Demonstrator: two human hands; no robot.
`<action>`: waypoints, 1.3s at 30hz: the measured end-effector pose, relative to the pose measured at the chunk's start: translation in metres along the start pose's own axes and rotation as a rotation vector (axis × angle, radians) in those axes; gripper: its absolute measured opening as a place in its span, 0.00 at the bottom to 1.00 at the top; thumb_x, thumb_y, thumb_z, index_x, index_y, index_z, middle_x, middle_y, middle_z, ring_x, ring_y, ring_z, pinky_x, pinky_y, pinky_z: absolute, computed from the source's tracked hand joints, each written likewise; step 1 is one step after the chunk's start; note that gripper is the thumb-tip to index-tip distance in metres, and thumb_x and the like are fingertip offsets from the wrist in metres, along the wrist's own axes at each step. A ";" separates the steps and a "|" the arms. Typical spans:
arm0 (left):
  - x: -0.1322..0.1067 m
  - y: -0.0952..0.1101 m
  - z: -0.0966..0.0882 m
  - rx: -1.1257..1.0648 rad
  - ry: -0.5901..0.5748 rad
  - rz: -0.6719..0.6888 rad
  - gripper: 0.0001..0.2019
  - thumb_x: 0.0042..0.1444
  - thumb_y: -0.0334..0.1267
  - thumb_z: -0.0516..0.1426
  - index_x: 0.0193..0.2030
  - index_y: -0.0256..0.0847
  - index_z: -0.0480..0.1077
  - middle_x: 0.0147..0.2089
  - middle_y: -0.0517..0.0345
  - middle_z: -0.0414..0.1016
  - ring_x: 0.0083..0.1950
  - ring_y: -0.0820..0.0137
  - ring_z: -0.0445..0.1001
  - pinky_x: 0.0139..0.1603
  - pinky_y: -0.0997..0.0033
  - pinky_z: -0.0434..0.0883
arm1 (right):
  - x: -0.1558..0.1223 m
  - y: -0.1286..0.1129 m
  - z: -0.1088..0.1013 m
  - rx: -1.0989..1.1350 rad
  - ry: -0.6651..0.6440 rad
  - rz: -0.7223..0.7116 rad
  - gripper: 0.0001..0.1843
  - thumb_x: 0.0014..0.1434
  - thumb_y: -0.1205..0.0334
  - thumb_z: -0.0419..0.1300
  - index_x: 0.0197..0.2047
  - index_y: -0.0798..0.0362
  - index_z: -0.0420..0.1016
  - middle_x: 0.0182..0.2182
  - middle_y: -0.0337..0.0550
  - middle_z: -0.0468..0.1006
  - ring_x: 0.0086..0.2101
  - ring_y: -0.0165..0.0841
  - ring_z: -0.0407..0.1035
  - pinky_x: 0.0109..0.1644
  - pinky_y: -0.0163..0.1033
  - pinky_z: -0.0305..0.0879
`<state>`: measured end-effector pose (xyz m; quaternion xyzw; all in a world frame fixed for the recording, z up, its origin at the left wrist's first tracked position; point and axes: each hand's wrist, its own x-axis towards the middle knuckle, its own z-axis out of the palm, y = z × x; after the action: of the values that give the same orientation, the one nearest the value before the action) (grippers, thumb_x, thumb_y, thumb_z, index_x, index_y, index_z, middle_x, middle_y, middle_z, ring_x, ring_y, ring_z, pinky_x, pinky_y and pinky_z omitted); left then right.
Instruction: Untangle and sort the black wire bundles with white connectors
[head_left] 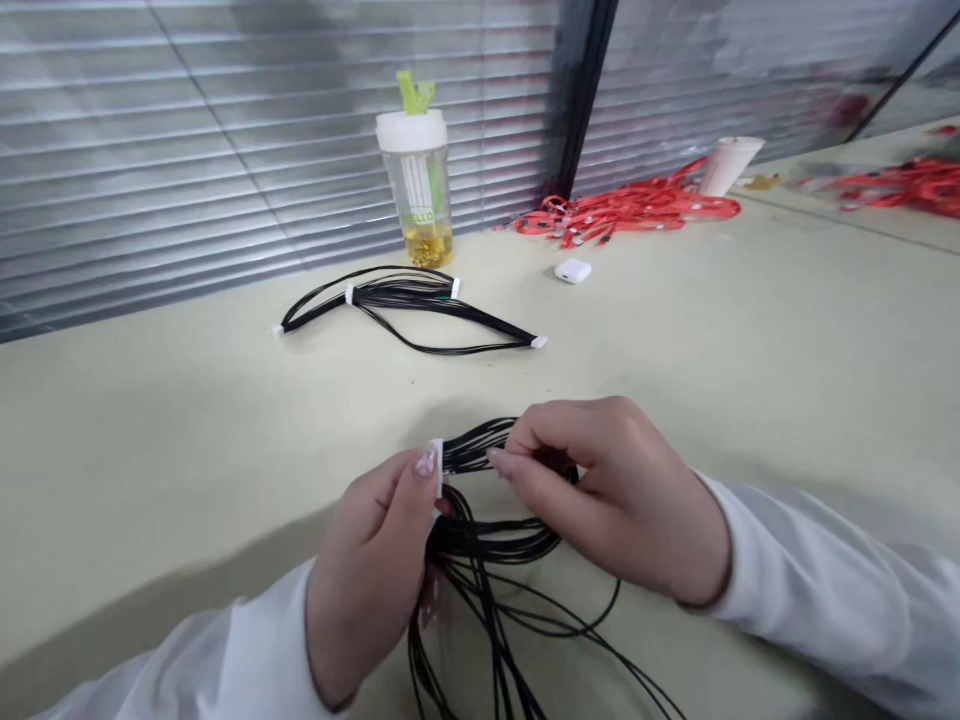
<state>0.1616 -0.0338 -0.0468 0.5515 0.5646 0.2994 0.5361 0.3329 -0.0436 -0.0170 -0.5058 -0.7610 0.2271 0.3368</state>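
Observation:
Low in the head view, my left hand is closed on a white connector of a black wire harness, thumb pressed against the connector's face. To its right, my right hand pinches several of the black wires a short way from that connector. More wires loop below both hands and hang toward the bottom edge. Part of the bundle is hidden behind my left fingers and inside my right hand. Farther back on the table lies a second wire harness with white connectors at its ends, touched by neither hand.
A clear bottle with a white lid and yellow liquid stands by the window blinds. A white earbud case, red lanyards and a paper cup lie along the back of the pale table. More red straps are far right.

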 end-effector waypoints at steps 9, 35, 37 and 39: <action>0.001 0.006 0.000 0.044 0.004 0.100 0.18 0.56 0.47 0.48 0.21 0.39 0.58 0.15 0.63 0.57 0.16 0.76 0.57 0.15 0.80 0.56 | -0.001 -0.001 0.001 -0.030 -0.045 0.023 0.11 0.56 0.66 0.52 0.23 0.58 0.64 0.18 0.35 0.64 0.20 0.20 0.55 0.25 0.27 0.52; 0.009 0.010 0.002 -0.268 -0.054 -0.112 0.20 0.55 0.53 0.48 0.21 0.39 0.58 0.08 0.64 0.55 0.08 0.76 0.53 0.08 0.79 0.53 | 0.003 -0.009 -0.016 0.083 0.028 0.095 0.08 0.58 0.62 0.53 0.33 0.57 0.70 0.21 0.37 0.68 0.21 0.21 0.58 0.23 0.28 0.55; 0.012 0.015 0.000 -0.392 -0.078 -0.169 0.20 0.55 0.52 0.48 0.20 0.39 0.57 0.08 0.65 0.53 0.08 0.78 0.51 0.08 0.80 0.52 | 0.003 -0.008 -0.024 0.267 0.087 0.145 0.09 0.57 0.60 0.55 0.38 0.56 0.70 0.21 0.37 0.68 0.20 0.21 0.59 0.21 0.27 0.57; 0.013 0.021 -0.002 -0.469 -0.110 -0.236 0.20 0.57 0.50 0.47 0.21 0.39 0.57 0.09 0.67 0.52 0.08 0.80 0.49 0.09 0.82 0.50 | 0.002 -0.009 -0.028 0.449 0.085 0.148 0.10 0.57 0.61 0.56 0.42 0.53 0.69 0.23 0.36 0.69 0.22 0.21 0.62 0.23 0.26 0.61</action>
<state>0.1678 -0.0169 -0.0305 0.3580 0.5102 0.3275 0.7102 0.3481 -0.0448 0.0086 -0.4819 -0.6372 0.3934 0.4549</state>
